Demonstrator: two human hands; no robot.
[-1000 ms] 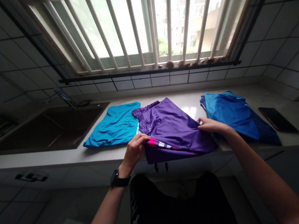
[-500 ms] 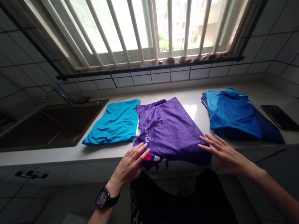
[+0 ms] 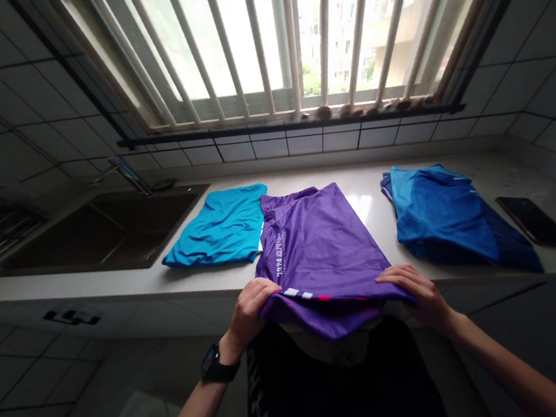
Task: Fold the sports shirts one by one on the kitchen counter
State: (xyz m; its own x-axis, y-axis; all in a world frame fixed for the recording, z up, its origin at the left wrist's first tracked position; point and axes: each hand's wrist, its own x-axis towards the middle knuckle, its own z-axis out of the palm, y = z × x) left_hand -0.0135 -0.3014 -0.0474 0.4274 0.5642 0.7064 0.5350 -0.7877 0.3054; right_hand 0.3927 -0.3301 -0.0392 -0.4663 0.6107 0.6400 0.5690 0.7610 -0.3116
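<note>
A purple shirt [image 3: 326, 236] with white lettering lies partly folded on the counter, its near end hanging over the front edge. My left hand [image 3: 253, 305] grips its near left corner, thumb hidden underneath. At the near right corner, my right hand [image 3: 412, 290] is closed on the cloth in the same way. Between the two hands the hem sags, showing white and red patches along the fold. Left of it, touching or nearly touching, lies a folded turquoise shirt [image 3: 220, 228]. Folded blue clothing [image 3: 444, 216] sits to the right, apart from both hands.
A dark sink [image 3: 80, 237] with a faucet [image 3: 128, 175] is set into the white counter [image 3: 216, 286] at the left. Beyond the blue clothing lies a phone [image 3: 538, 222]. A barred window [image 3: 279, 41] is behind, with small objects along its sill.
Both hands have gone from resting with spread fingers on the purple shirt to gripping its near corners. Its near edge is now lifted and sags between them. The view has shifted slightly.
</note>
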